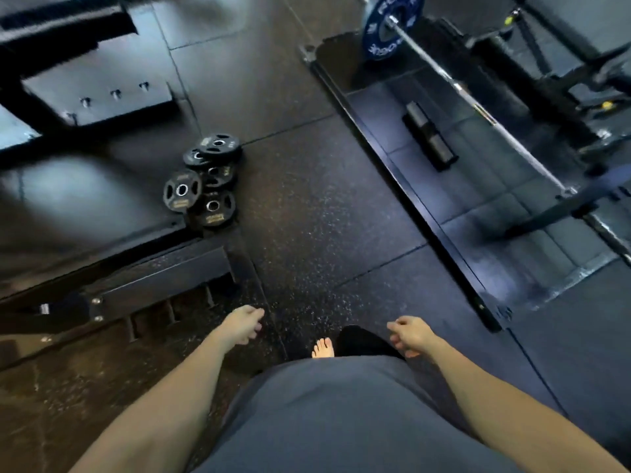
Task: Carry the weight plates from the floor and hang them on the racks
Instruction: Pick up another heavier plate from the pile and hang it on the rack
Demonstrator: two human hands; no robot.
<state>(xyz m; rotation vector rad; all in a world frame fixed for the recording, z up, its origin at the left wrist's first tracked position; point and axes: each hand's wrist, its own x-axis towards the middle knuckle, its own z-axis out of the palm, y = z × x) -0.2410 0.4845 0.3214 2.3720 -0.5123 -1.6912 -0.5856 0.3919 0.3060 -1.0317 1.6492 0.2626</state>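
Observation:
Several small black weight plates (205, 180) lie in a loose pile on the dark rubber floor, ahead and to the left, beside the edge of a black platform. My left hand (243, 323) hangs low at the left with loosely curled fingers and holds nothing. My right hand (409, 334) hangs at the right, fingers also loosely curled, holding nothing. Both hands are well short of the plates. No storage rack for the plates is plainly in view.
A barbell (478, 107) with a blue plate (389, 25) lies on a lifting platform at the right, bordered by a long black frame rail (403, 186). A black roller (429, 135) lies there. A bench frame (150, 288) stands at the left. My bare foot (322, 348) is between my hands.

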